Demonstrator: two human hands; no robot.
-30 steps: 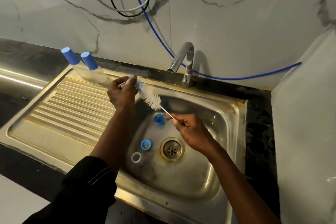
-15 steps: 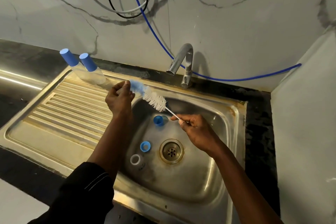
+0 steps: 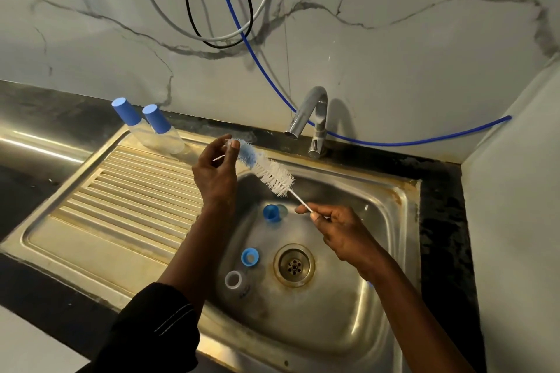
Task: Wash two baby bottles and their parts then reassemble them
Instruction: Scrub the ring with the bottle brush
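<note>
1. I have the first baby bottle (image 3: 125, 112) and the second baby bottle (image 3: 156, 119) standing side by side with their blue caps on. They are at the far corner of the drainboard (image 3: 121, 191), beyond the left hand (image 3: 213, 175) and off to its left, apart from it.
2. Loose parts lie down in the basin between the two forearms. A blue cap (image 3: 270, 212) sits just left of the right hand (image 3: 342, 230) and below its fingertips. A blue ring (image 3: 249, 257) is nearer me, and a clear ring (image 3: 233, 279) lies just beside it, close to the left forearm.
3. The bottle brush (image 3: 266, 171) runs tilted across the gap between the hands, above the basin. Its blue and white bristles rise toward the left hand and its thin stem drops to the right.
4. The left hand is raised and pinches the bristle tip in its fingertips. A thin white sliver shows at those fingers, but I cannot tell what it is.
5. The right hand pinches the stem between thumb and fingers.
6. Further out, the drain (image 3: 294, 265) sits just left of the right wrist in the steel sink (image 3: 406, 191). The tap (image 3: 315, 118) stands beyond the right hand, and a blue hose (image 3: 260, 70) trails down the marble wall above both hands.
</note>
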